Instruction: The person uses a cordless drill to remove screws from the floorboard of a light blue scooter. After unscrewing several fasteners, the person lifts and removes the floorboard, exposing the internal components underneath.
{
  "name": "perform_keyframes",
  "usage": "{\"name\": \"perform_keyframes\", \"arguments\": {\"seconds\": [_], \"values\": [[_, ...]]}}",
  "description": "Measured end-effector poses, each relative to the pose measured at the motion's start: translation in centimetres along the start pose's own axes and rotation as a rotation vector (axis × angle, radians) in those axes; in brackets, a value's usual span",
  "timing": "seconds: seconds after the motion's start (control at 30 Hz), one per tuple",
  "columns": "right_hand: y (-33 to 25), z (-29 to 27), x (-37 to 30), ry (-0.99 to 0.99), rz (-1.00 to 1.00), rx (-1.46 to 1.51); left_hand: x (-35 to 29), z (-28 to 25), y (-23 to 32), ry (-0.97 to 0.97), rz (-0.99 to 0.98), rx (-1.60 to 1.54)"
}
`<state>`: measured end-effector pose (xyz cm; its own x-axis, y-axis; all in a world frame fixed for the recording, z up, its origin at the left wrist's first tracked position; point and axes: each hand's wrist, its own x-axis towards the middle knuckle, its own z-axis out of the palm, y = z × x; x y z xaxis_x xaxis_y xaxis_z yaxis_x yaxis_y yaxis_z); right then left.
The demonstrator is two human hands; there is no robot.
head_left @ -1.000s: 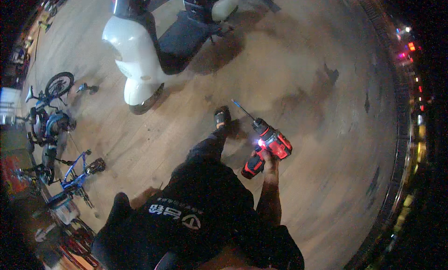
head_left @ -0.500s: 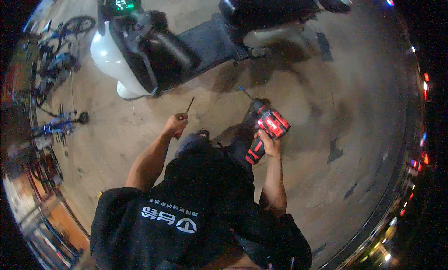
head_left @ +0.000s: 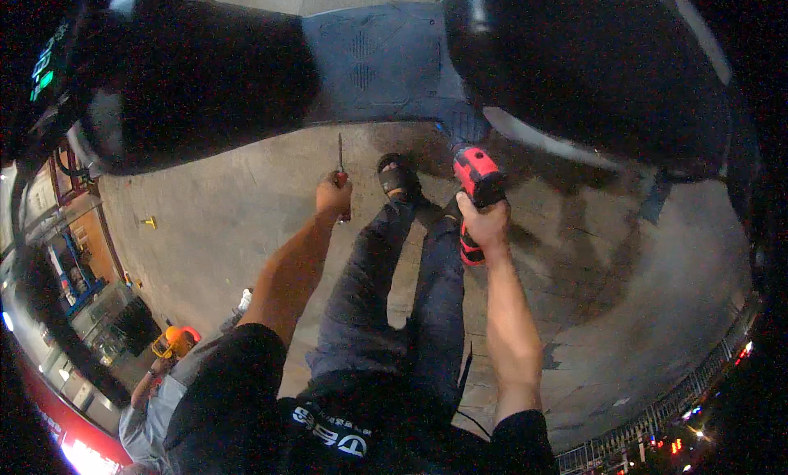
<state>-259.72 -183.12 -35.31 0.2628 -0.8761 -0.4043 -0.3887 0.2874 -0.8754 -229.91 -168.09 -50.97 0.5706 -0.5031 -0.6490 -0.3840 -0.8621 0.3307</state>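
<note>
My left hand [head_left: 332, 197] is closed around the red handle of a screwdriver [head_left: 341, 152], its thin shaft pointing up and away from me. In my right hand [head_left: 487, 224] is a red and black cordless drill [head_left: 477, 173], gripped by its handle. The drill's front end points at the near edge of a scooter's grey footboard [head_left: 373, 64]. A small blue tip shows by that edge; whether it touches the scooter I cannot tell. The screwdriver stays apart from the scooter, just short of the footboard.
The scooter's dark seat [head_left: 591, 73] bulges at the right, its dark front part [head_left: 197, 73] at the left. My foot [head_left: 397, 175] stands below the footboard. A small yellow object [head_left: 149, 222] lies on the floor. At lower left is another person in orange headwear [head_left: 176, 340].
The scooter now fills the top of the view, much nearer. The drill has come up to its footboard edge. Both hands keep hold of their tools. Another person has come into view.
</note>
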Motion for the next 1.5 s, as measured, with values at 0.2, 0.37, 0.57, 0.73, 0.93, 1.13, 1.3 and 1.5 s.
{"name": "perform_keyframes", "arguments": {"seconds": [0.2, 0.37, 0.57, 0.73, 0.93, 1.13, 1.3, 1.5], "values": [[2.1, -0.1, 4.0, -0.098, 0.011, -0.009, 0.8, 9.5, -5.6, 0.117, -0.220, -0.052], [1.6, 0.0, 6.9, -0.056, -0.083, -0.319, 4.5, 13.4, -7.5, -0.013, -0.407, 0.055], [0.2, -2.4, 6.9, -0.101, -0.111, -0.492, 4.9, 18.4, -13.1, 0.208, -0.342, -0.057], [0.0, -1.4, 8.6, -0.142, 0.030, -0.527, 4.4, 16.9, -8.2, 0.067, -0.171, -0.207], [-0.2, -1.8, 9.5, -0.107, 0.007, -0.578, 0.8, 14.0, 10.4, -0.310, 0.025, -1.024], [-0.2, -0.9, 11.0, -0.095, 0.099, -0.532, 0.5, 9.6, 22.7, -0.605, -0.268, -1.796], [-3.8, -0.1, 11.6, -0.204, -0.100, -0.737, -0.1, 8.9, 26.0, -0.688, -0.324, -2.104], [-7.7, 1.1, 13.8, -0.324, -0.062, -0.958, -0.3, 7.7, 27.4, -0.679, -0.331, -2.358]]}}
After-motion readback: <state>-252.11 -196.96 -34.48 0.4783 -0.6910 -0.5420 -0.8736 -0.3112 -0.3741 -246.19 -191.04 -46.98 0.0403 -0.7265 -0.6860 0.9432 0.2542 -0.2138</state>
